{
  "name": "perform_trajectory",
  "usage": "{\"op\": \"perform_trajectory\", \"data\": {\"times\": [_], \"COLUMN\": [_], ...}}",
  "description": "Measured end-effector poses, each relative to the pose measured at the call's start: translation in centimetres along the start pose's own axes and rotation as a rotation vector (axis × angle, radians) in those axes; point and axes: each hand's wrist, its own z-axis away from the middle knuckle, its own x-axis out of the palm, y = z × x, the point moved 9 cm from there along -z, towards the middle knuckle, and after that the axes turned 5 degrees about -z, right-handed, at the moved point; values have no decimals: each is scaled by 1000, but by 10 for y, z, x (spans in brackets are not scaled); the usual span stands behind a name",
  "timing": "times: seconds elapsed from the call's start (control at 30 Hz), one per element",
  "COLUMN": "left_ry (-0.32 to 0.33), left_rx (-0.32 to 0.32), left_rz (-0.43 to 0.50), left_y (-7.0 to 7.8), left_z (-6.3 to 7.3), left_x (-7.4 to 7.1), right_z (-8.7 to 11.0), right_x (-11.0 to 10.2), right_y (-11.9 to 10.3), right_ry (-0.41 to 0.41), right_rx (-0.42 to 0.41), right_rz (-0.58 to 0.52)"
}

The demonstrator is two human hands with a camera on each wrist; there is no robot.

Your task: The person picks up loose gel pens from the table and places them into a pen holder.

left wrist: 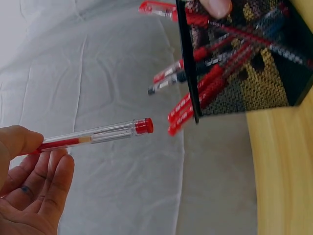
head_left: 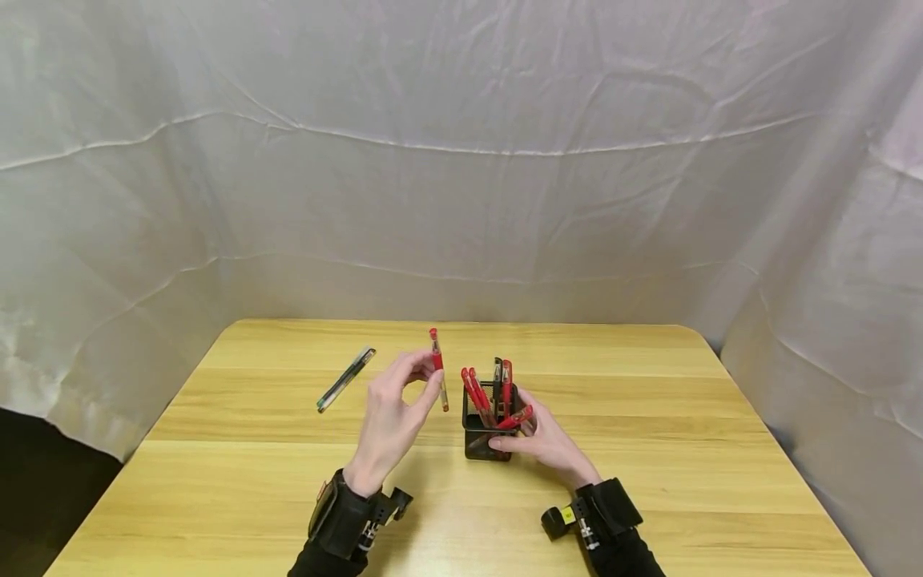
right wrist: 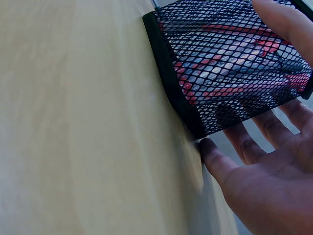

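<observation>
My left hand (head_left: pixel 392 413) pinches a red gel pen (head_left: pixel 437 361) between thumb and fingers, just left of the pen holder. The pen stands nearly upright in the head view; its clear barrel with a red end plug (left wrist: pixel 144 126) points toward the holder in the left wrist view. With thumb in front and fingers behind, my right hand (head_left: pixel 551 445) grips the black mesh pen holder (head_left: pixel 486 445) by its right side. Several red pens (head_left: pixel 472 389) and a black pen (head_left: pixel 497 377) stand in it, one red pen (head_left: pixel 517 417) leaning far over the right rim.
Dark-inked clear pens (head_left: pixel 346 380) lie together on the wooden table (head_left: pixel 238 473), left of my left hand. A pale cloth curtain (head_left: pixel 461 200) hangs behind the table and along its sides.
</observation>
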Motion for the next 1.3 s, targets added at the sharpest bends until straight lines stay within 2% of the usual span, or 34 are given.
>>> {"op": "perform_trajectory", "data": {"times": [0.13, 0.37, 0.6, 0.8, 1.03, 1.3], "left_ry": [-25, -71, -116, -165, -200, -264], "left_rx": [22, 47, 27, -7, -18, -32], "left_rz": [4, -27, -43, -80, -140, -230], "left_y": [6, 13, 18, 16, 12, 4], "left_z": [2, 3, 0, -2, -3, 2], "left_x": [9, 21, 37, 50, 58, 70], "right_z": [0, 0, -1, 1, 1, 2], "right_x": [0, 3, 6, 7, 7, 7], "right_y": [-1, -9, -14, -16, -16, -18], "right_ry": [-9, -54, -89, -99, -105, -103], "right_rx": [-9, -83, -145, -153, -157, -168], "right_rz": [-13, -52, -73, -77, -63, -64]}}
